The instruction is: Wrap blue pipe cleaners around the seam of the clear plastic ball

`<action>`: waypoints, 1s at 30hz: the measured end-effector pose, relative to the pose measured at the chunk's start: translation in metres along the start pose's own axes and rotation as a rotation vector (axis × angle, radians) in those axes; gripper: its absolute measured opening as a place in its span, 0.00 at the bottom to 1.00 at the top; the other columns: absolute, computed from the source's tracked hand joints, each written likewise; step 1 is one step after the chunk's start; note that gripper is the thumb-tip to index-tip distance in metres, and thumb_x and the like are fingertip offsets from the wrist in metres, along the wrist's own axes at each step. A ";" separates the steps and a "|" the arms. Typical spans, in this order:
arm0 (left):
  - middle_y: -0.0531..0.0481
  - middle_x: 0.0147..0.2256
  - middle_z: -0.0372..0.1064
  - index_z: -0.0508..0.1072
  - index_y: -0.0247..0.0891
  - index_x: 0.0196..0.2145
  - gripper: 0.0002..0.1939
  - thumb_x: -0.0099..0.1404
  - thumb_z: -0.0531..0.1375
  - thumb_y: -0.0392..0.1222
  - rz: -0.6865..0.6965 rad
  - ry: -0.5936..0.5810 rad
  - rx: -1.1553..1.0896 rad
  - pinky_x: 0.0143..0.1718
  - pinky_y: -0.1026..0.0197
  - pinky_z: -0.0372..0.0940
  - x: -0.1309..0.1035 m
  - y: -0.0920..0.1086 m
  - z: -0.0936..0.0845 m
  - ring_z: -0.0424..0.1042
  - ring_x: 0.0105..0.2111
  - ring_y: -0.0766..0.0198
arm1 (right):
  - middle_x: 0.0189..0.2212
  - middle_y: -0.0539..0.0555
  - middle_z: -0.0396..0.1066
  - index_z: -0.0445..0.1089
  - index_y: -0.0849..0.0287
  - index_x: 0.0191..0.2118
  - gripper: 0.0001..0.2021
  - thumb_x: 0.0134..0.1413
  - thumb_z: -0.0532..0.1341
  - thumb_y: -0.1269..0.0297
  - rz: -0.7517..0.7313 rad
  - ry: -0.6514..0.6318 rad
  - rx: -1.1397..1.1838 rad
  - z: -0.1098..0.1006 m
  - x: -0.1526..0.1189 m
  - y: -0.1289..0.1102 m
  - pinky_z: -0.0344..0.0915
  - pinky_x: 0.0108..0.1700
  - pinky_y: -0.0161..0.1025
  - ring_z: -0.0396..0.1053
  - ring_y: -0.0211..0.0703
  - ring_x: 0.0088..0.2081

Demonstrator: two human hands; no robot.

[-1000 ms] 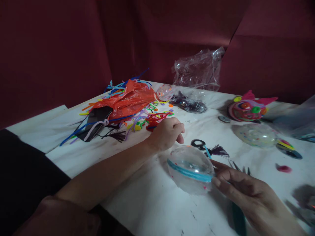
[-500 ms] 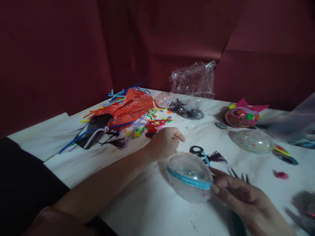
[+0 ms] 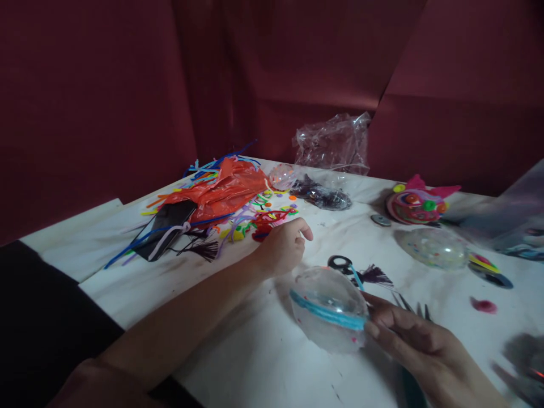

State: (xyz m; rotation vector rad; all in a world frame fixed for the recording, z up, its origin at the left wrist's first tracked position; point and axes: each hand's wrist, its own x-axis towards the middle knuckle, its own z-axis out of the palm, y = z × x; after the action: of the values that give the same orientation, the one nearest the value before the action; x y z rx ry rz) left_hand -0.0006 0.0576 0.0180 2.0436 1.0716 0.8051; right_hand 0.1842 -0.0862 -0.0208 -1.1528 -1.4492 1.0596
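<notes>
My right hand (image 3: 419,340) pinches the right end of a clear plastic shell (image 3: 329,334), low over the white table. A light-blue fuzzy pipe cleaner (image 3: 327,311) runs around the shell, and a few small pink specks dot it. Just beyond the shell, my left hand (image 3: 283,246) hovers with loosely bent fingers. Its index finger and thumb are apart, and nothing shows between them. Close to its far side lie red pipe cleaners (image 3: 276,217) and small coloured pieces. Behind the shell are a black ring (image 3: 340,262) and a dark tassel (image 3: 376,275).
A red plastic bag (image 3: 232,184) with pipe cleaners lies at the back left. Clear wrap (image 3: 331,144) stands behind. Toward the right are a decorated pink-eared figure (image 3: 419,201), a clear shell with coloured specks (image 3: 437,248) and a pink tuft (image 3: 484,306). Dark metal tips poke out beside my right hand.
My left hand has shifted slightly, and its fingers are bent more, with the thumb now showing. My right hand keeps the shell in nearly the same place. The view has tilted a little.
</notes>
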 end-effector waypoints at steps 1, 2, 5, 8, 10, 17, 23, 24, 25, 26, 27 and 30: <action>0.53 0.23 0.66 0.70 0.35 0.32 0.12 0.54 0.49 0.29 -0.005 -0.001 0.004 0.27 0.65 0.60 0.000 0.000 0.001 0.67 0.24 0.67 | 0.43 0.57 0.60 0.69 0.66 0.28 0.27 0.63 0.66 0.42 -0.014 -0.019 0.020 0.000 0.001 0.000 0.64 0.43 0.23 0.61 0.50 0.44; 0.51 0.24 0.68 0.70 0.34 0.31 0.11 0.54 0.50 0.29 -0.011 -0.001 0.007 0.28 0.65 0.61 0.001 -0.001 0.002 0.67 0.25 0.67 | 0.43 0.56 0.60 0.69 0.66 0.28 0.27 0.62 0.67 0.43 -0.025 -0.020 0.026 0.000 0.002 0.000 0.64 0.42 0.22 0.62 0.49 0.43; 0.49 0.28 0.71 0.71 0.34 0.29 0.09 0.54 0.51 0.30 -0.023 -0.010 0.010 0.30 0.64 0.62 0.001 -0.002 0.005 0.68 0.27 0.67 | 0.43 0.56 0.59 0.69 0.66 0.28 0.26 0.63 0.66 0.44 -0.033 -0.018 0.021 -0.001 0.001 0.002 0.65 0.43 0.25 0.62 0.48 0.41; 0.52 0.23 0.68 0.71 0.34 0.26 0.08 0.55 0.52 0.32 -0.030 -0.027 0.015 0.29 0.64 0.62 0.001 -0.001 0.005 0.67 0.25 0.67 | 0.46 0.55 0.57 0.69 0.65 0.30 0.25 0.66 0.64 0.44 0.002 -0.041 0.027 -0.004 -0.001 0.006 0.63 0.46 0.25 0.58 0.51 0.47; 0.54 0.18 0.63 0.70 0.34 0.23 0.10 0.58 0.51 0.37 -0.038 -0.030 0.021 0.29 0.63 0.62 -0.001 0.002 0.004 0.66 0.24 0.66 | 0.47 0.55 0.56 0.70 0.65 0.30 0.25 0.65 0.65 0.44 0.021 -0.052 0.013 -0.006 -0.002 0.007 0.62 0.46 0.24 0.54 0.52 0.51; 0.41 0.48 0.69 0.72 0.32 0.41 0.15 0.57 0.56 0.38 0.013 -0.056 -0.019 0.50 0.59 0.60 -0.010 0.015 0.004 0.66 0.49 0.59 | 0.46 0.56 0.57 0.70 0.65 0.30 0.24 0.63 0.67 0.45 0.019 0.014 0.044 -0.002 -0.003 0.006 0.65 0.44 0.25 0.60 0.51 0.45; 0.32 0.55 0.61 0.55 0.30 0.58 0.41 0.57 0.53 0.63 -0.026 -0.526 -0.030 0.49 0.52 0.62 -0.029 0.034 -0.003 0.63 0.53 0.48 | 0.40 0.58 0.60 0.70 0.65 0.31 0.24 0.63 0.67 0.44 0.038 0.010 0.029 -0.007 -0.006 0.017 0.66 0.38 0.23 0.59 0.52 0.46; 0.32 0.56 0.59 0.57 0.31 0.57 0.41 0.56 0.52 0.65 -0.002 -0.572 0.030 0.50 0.50 0.61 -0.030 0.037 -0.004 0.61 0.55 0.46 | 0.40 0.58 0.60 0.71 0.65 0.31 0.25 0.63 0.67 0.44 0.033 0.001 0.013 -0.008 -0.006 0.018 0.65 0.39 0.24 0.60 0.51 0.45; 0.32 0.56 0.58 0.59 0.33 0.56 0.41 0.54 0.53 0.67 0.021 -0.607 0.086 0.50 0.48 0.60 -0.031 0.039 -0.005 0.60 0.55 0.44 | 0.40 0.58 0.60 0.72 0.65 0.32 0.25 0.63 0.66 0.43 0.030 -0.012 0.005 -0.010 -0.005 0.018 0.65 0.41 0.25 0.61 0.50 0.43; 0.33 0.55 0.58 0.60 0.34 0.55 0.41 0.53 0.54 0.68 0.039 -0.628 0.127 0.50 0.46 0.59 -0.032 0.040 -0.005 0.59 0.55 0.43 | 0.39 0.58 0.61 0.72 0.64 0.34 0.25 0.64 0.66 0.42 0.028 -0.037 -0.003 -0.012 -0.004 0.018 0.65 0.42 0.25 0.63 0.48 0.41; 0.33 0.55 0.59 0.61 0.35 0.54 0.41 0.52 0.54 0.68 0.048 -0.634 0.153 0.50 0.45 0.59 -0.032 0.042 -0.005 0.60 0.54 0.43 | 0.38 0.58 0.61 0.73 0.64 0.34 0.25 0.64 0.66 0.42 0.021 -0.056 -0.007 -0.013 -0.004 0.017 0.65 0.41 0.24 0.63 0.46 0.38; 0.35 0.54 0.59 0.62 0.37 0.52 0.39 0.51 0.55 0.68 0.055 -0.619 0.179 0.49 0.45 0.60 -0.031 0.042 -0.002 0.60 0.53 0.44 | 0.35 0.56 0.62 0.73 0.62 0.34 0.24 0.65 0.66 0.42 0.006 -0.075 -0.001 -0.015 -0.004 0.014 0.64 0.39 0.22 0.64 0.43 0.36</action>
State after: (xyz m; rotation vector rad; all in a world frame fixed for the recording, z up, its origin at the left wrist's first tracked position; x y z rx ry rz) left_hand 0.0018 0.0134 0.0460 2.2568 0.7506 0.0704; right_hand 0.2011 -0.0863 -0.0330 -1.1293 -1.5059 1.1164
